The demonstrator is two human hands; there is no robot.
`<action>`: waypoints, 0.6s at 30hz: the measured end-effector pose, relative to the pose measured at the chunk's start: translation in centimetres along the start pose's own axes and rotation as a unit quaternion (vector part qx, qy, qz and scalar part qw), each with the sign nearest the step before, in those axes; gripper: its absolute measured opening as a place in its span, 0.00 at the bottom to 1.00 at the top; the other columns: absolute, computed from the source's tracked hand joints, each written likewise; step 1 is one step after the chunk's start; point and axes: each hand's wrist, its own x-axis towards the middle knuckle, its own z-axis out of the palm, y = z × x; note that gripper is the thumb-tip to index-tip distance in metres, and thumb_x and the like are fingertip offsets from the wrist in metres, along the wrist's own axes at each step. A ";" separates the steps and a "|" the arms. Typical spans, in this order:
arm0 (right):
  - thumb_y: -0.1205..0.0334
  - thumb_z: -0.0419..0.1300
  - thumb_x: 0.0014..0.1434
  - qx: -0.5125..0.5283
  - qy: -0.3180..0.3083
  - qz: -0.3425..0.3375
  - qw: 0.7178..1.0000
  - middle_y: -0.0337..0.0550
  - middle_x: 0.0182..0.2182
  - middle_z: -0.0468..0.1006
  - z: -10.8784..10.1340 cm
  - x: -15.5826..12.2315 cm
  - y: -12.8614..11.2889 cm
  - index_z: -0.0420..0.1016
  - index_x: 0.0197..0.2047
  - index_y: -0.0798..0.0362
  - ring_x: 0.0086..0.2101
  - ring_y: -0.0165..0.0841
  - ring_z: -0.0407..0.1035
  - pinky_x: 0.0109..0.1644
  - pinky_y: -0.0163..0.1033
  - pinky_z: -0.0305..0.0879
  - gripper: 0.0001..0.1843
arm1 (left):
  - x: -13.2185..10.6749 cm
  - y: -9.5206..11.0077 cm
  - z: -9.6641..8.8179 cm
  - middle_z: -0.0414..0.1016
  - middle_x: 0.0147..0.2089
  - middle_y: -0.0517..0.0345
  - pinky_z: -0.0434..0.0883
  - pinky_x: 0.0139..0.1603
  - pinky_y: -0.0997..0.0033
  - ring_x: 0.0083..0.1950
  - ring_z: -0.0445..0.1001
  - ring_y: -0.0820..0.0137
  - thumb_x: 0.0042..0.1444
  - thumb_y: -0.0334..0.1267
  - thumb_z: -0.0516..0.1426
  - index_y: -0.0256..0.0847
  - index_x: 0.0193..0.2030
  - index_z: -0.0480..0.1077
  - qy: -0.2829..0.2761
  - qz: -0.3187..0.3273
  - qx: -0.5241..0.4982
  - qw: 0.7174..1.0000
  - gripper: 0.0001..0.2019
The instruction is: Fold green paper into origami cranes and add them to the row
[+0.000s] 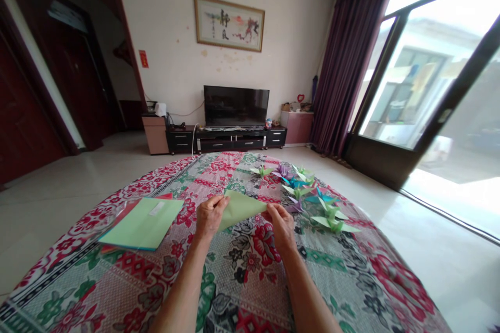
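Observation:
A sheet of light green paper [241,209], folded into a triangle, is stretched between my two hands above the table. My left hand [211,214] pinches its left side, thumb on top. At the pointed right corner, the fingers of my right hand [280,222] are closed on the paper. To the left lies a stack of coloured paper [135,229], green sheet uppermost, with a small white label on it. Several folded paper cranes in green, purple and blue stand to the right, among them a green crane [334,221] nearest to my right hand.
A patterned red, green and grey cloth [250,291] covers the round table. Beyond it, a television [236,106] stands on a low black cabinet [182,140] against the wall. A purple curtain [347,57] and a glass door [406,88] are at the right.

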 end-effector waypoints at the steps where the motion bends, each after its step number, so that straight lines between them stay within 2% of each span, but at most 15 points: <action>1: 0.51 0.62 0.47 -0.015 -0.004 -0.003 1.000 0.37 0.23 0.73 -0.1 0.0 0.0 0.74 0.26 0.53 0.28 0.31 0.67 0.37 0.36 0.64 0.13 | 0.0 -0.2 0.1 0.63 0.19 0.63 0.55 0.25 0.77 0.23 0.58 0.75 0.50 0.50 0.53 0.40 0.25 0.72 -0.003 -0.002 0.002 1.000 0.16; 6: 0.50 0.59 0.48 -0.105 0.006 -0.023 0.994 0.38 0.22 0.73 -0.3 -0.1 -0.4 0.73 0.25 0.55 0.28 0.31 0.66 0.35 0.34 0.62 0.15 | 0.1 -0.7 0.2 0.66 0.20 0.63 0.57 0.26 0.78 0.24 0.60 0.76 0.50 0.50 0.53 0.39 0.26 0.73 -0.008 -0.008 0.020 1.000 0.17; 13: 0.50 0.53 0.49 -0.234 0.025 -0.041 0.971 0.38 0.20 0.71 -0.4 -0.5 -1.3 0.73 0.23 0.55 0.25 0.31 0.63 0.30 0.33 0.58 0.17 | 0.0 -0.5 0.1 0.68 0.20 0.63 0.57 0.26 0.79 0.23 0.62 0.76 0.52 0.50 0.51 0.39 0.26 0.73 -0.018 0.000 0.082 0.997 0.17; 16: 0.52 0.53 0.49 -0.299 0.018 -0.052 0.953 0.38 0.19 0.72 -0.8 -0.4 -1.3 0.74 0.24 0.55 0.24 0.31 0.64 0.31 0.33 0.57 0.16 | -0.1 -0.8 0.1 0.68 0.20 0.62 0.56 0.26 0.78 0.23 0.62 0.76 0.54 0.48 0.51 0.39 0.25 0.73 -0.035 0.014 0.129 0.991 0.17; 18: 0.55 0.52 0.49 -0.362 0.015 -0.067 0.929 0.39 0.20 0.73 -1.1 -0.3 -1.1 0.75 0.24 0.55 0.25 0.31 0.65 0.32 0.33 0.57 0.15 | -0.2 -1.1 0.3 0.70 0.21 0.61 0.55 0.27 0.78 0.24 0.62 0.76 0.55 0.47 0.50 0.40 0.24 0.72 -0.050 0.022 0.173 0.983 0.17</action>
